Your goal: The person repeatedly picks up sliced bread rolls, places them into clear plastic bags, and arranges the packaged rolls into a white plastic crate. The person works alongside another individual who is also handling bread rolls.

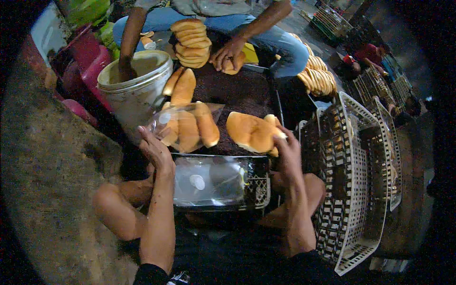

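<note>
My left hand (156,149) holds the near left side of a clear plastic bag (213,107). The bag lies over elongated bread rolls (188,130) on a dark tray (231,91); whether any roll is inside it I cannot tell. At the right, my right hand (289,149) grips the end of a small group of golden rolls (251,131), its fingers partly hidden behind them. Close in front of me, a stack of clear plastic bags (210,181) rests on a lattice-sided plastic crate (259,190).
Opposite, a person's hand (228,57) rests on a roll beside stacked rolls (192,42); their other hand reaches into a white bucket (135,85). White plastic crates (356,171) stand at right, below more rolls (317,73). A pink plastic chair (94,67) is at left.
</note>
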A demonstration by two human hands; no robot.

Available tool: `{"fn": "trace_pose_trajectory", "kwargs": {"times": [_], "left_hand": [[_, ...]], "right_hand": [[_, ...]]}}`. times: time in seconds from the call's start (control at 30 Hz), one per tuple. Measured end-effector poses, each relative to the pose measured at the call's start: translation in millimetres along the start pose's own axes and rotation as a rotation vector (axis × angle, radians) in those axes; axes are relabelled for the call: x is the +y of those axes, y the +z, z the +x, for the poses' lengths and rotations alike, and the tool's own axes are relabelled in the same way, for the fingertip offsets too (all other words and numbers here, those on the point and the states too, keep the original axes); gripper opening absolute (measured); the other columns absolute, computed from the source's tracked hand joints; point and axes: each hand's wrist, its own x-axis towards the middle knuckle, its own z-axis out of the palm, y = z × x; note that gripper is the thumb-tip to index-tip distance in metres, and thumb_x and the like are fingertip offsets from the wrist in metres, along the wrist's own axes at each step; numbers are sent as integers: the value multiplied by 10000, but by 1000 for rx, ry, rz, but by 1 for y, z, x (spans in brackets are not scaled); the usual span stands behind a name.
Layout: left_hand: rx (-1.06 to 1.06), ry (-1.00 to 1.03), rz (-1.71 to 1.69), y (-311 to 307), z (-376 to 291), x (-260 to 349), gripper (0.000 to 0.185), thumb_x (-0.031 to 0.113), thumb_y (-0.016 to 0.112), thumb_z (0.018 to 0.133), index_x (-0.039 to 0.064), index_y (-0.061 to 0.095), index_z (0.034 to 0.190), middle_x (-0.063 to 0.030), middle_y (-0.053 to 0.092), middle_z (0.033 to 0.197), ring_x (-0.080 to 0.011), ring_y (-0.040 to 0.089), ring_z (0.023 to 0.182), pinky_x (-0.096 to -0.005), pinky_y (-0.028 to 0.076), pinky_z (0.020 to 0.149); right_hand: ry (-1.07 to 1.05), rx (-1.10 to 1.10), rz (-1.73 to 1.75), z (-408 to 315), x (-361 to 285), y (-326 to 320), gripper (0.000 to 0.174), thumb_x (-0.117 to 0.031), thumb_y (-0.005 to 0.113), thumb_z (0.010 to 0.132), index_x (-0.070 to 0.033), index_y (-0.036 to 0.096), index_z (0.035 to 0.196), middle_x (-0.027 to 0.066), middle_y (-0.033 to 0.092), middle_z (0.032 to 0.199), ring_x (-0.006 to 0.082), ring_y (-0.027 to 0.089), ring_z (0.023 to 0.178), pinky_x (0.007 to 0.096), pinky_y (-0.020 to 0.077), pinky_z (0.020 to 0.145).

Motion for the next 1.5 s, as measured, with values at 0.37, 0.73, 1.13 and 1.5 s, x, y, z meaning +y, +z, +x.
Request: {"fn": "trace_pose_trajectory", "kwargs": {"times": [0.37, 0.73, 1.13, 1.5], "left_hand": [[-281, 171, -1, 29, -79, 38, 625, 472, 261, 1031, -25, 568, 1252, -183, 673, 1014, -237, 642, 926, -349, 499, 800], [-278, 168, -86, 12, -62, 43, 574, 426, 275, 1036, -16, 549, 1278, -197, 677, 1040, -267, 668, 939, -364, 487, 899], [-653, -279, -746, 16, -110, 54, 604, 380, 585, 945, 88, 370, 1428, -87, 433, 1426, -251, 426, 1308, -442, 394, 1064], [-1039, -454, -678, 62, -158, 59, 607, 538, 498, 950, 7, 494, 1244, -159, 616, 1159, -244, 630, 945, -344, 484, 832]], "right_hand": [[-67, -92, 154, -45, -70, -35, 516, -167, 525, 868, 62, 468, 1326, 175, 614, 1154, 202, 627, 1030, 302, 500, 912], [-150, -60, 317, -77, -90, -29, 489, -126, 532, 874, 76, 467, 1314, 190, 591, 1204, 228, 606, 1086, 334, 482, 959], [-973, 5, -420, -102, -107, 50, 243, -122, 733, 779, -53, 634, 991, 220, 470, 1334, 384, 379, 1320, 463, 367, 1049], [-1034, 274, -1431, -92, -197, -32, 145, -144, 667, 740, -97, 631, 872, 70, 652, 822, 265, 643, 868, 483, 408, 989]]}}
